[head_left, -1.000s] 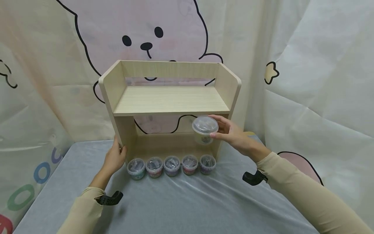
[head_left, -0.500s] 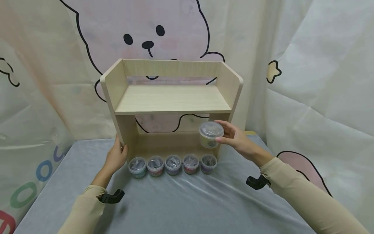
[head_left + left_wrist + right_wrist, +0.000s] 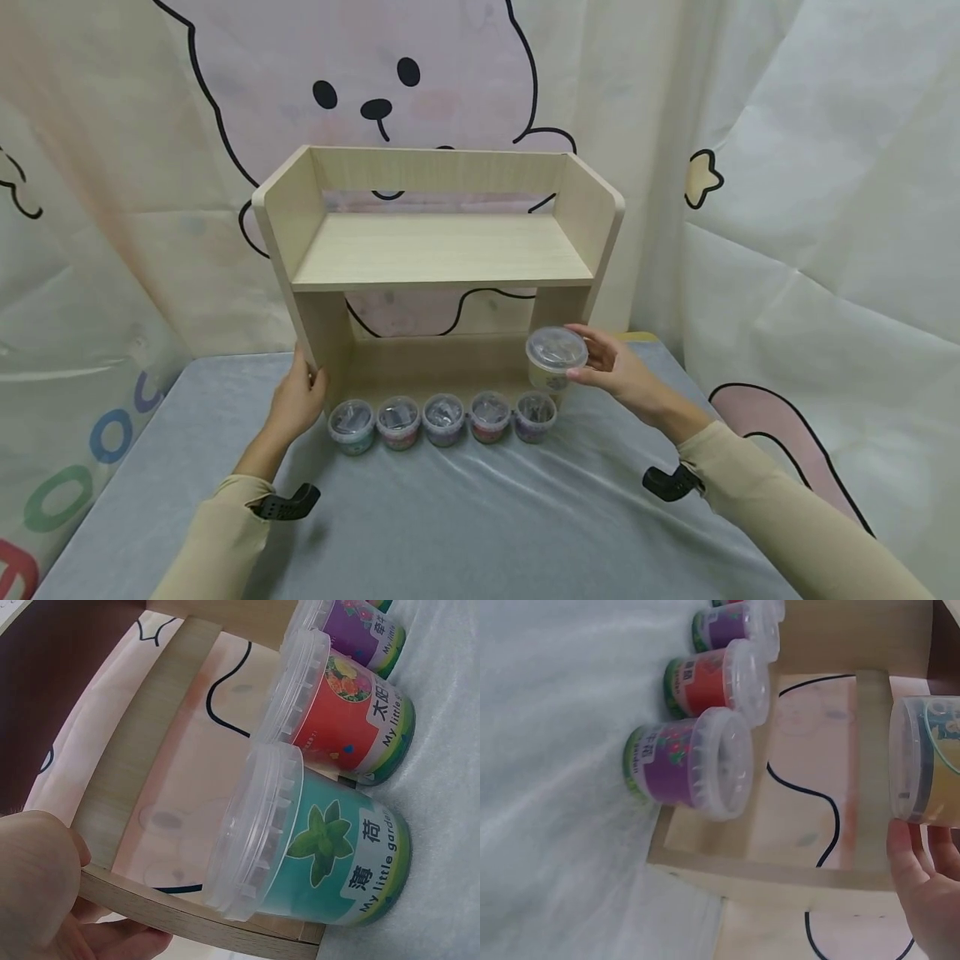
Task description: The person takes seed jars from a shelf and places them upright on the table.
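My right hand point(image 3: 628, 382) pinches a tub with a yellow side and clear lid point(image 3: 555, 358) between thumb and fingers, in the air before the right end of the wooden shelf point(image 3: 442, 248). In the right wrist view the yellow tub point(image 3: 943, 765) is cut by the frame edge. My left hand point(image 3: 292, 402) grips the front edge of the shelf's left side panel, thumb point(image 3: 79, 846) on one face and fingers on the other. Just beside it stands a teal tub point(image 3: 330, 855) with a mint leaf picture.
A row of several lidded tubs stands on the pale blue cloth point(image 3: 450, 517) at the shelf's front: the teal one, then red point(image 3: 398, 423), purple point(image 3: 443, 420), red point(image 3: 490, 417) and purple point(image 3: 535, 417). A printed curtain point(image 3: 810, 167) hangs behind and at the sides.
My right hand has carried the yellow tub down and to the right, from the lower opening toward the shelf's right end. The left hand keeps its grip on the side panel.
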Demonstrator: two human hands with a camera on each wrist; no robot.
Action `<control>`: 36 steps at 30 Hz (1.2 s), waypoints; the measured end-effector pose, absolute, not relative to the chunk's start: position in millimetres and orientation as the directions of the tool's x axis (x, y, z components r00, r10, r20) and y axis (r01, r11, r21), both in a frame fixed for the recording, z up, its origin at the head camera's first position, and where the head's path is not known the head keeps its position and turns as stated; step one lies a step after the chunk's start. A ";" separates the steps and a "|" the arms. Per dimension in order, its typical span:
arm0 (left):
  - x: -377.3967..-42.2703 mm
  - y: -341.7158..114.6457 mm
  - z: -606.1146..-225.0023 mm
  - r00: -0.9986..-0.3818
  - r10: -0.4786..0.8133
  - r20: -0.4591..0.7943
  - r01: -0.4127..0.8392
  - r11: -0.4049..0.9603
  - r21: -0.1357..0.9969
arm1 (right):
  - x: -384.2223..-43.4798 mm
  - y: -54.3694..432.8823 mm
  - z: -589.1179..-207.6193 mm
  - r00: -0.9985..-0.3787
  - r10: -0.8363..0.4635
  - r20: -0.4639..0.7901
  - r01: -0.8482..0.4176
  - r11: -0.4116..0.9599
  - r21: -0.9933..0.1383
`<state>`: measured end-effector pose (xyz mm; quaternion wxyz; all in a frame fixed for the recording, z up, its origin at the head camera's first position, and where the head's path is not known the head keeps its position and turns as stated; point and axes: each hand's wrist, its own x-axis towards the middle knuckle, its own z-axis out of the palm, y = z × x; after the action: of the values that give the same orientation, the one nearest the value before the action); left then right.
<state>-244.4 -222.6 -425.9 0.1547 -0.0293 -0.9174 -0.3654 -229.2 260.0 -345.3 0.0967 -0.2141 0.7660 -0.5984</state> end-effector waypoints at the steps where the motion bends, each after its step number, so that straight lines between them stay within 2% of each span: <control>1: -244.4 -222.8 -426.0 -0.950 -0.060 0.306 0.167 0.731 0.662 | -229.0 261.4 -346.7 -0.890 -0.442 0.110 -0.213 0.191 -0.958; 19: -243.7 -222.3 -425.7 -0.951 -0.048 0.304 0.177 0.723 0.668 | -224.5 297.8 -376.7 -0.903 -0.418 0.100 -0.219 0.247 -0.944; 36: -243.8 -222.3 -429.9 -0.950 -0.038 0.309 0.185 0.730 0.658 | -225.4 327.3 -409.8 -0.905 -0.424 0.033 -0.156 0.259 -0.953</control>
<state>-243.8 -222.3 -429.9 0.1524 -0.0401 -0.9175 -0.3653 -225.4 327.3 -409.8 0.1156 -0.1847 0.7850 -0.5799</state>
